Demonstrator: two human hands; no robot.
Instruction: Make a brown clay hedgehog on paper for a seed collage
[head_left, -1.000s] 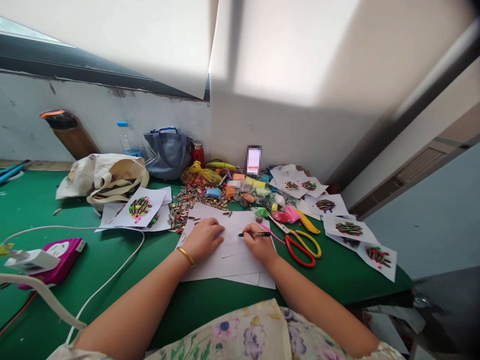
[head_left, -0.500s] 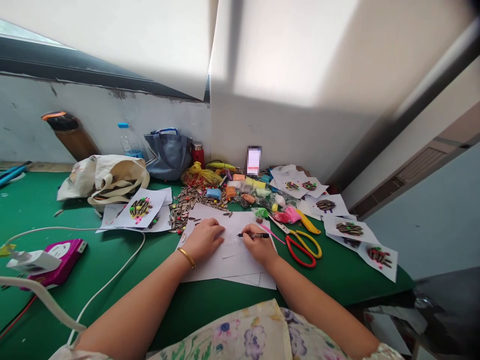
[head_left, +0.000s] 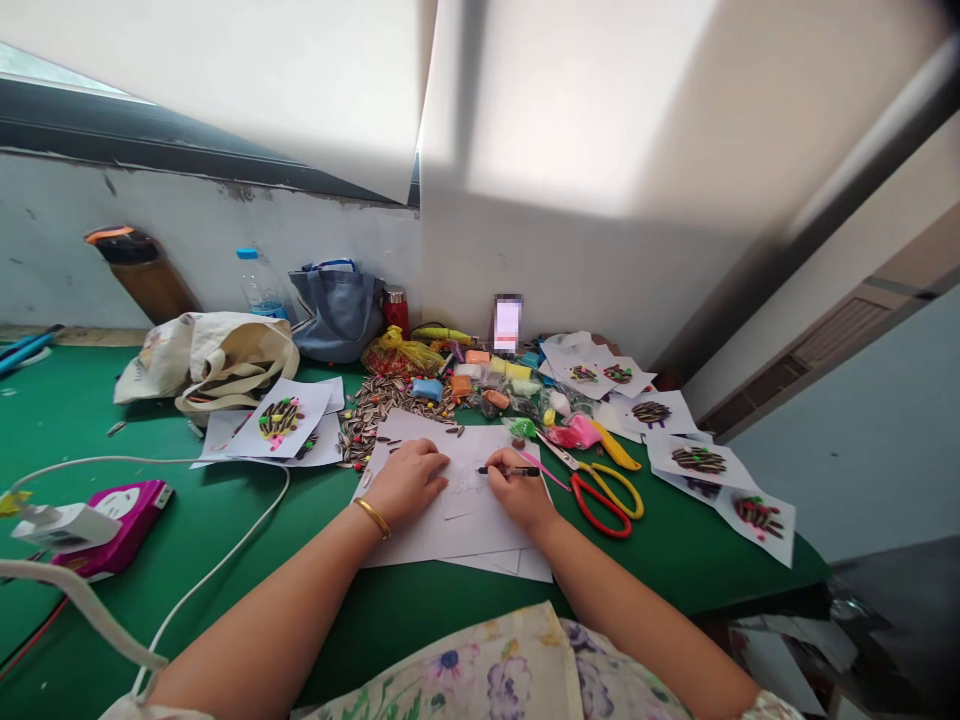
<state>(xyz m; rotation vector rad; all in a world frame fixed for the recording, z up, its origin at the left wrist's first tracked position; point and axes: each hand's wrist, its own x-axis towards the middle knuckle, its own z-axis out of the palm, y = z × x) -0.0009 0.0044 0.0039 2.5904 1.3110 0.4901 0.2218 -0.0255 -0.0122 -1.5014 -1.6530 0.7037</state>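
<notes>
My right hand (head_left: pixel 517 490) is closed round a black pen (head_left: pixel 510 470) whose tip rests on a small white sheet (head_left: pixel 469 480). A faint drawing shows on that sheet. My left hand (head_left: pixel 409 482), with a gold bangle at the wrist, lies on the sheets beside it, fingers curled down and pressing the paper flat. Both hands rest on a stack of white paper (head_left: pixel 450 530) on the green table (head_left: pixel 225 540).
Red and yellow scissors (head_left: pixel 604 488) lie right of my right hand. Sunflower seeds (head_left: pixel 375 400), coloured clay blocks (head_left: pixel 480 372) and finished seed pictures (head_left: pixel 697 460) crowd the back and right. Bags (head_left: pixel 217 355), a bottle, a pink device (head_left: pixel 112 515) and white cables lie left.
The view has shifted slightly. My hands stay in place on the paper with the pen tip moving only a little.
</notes>
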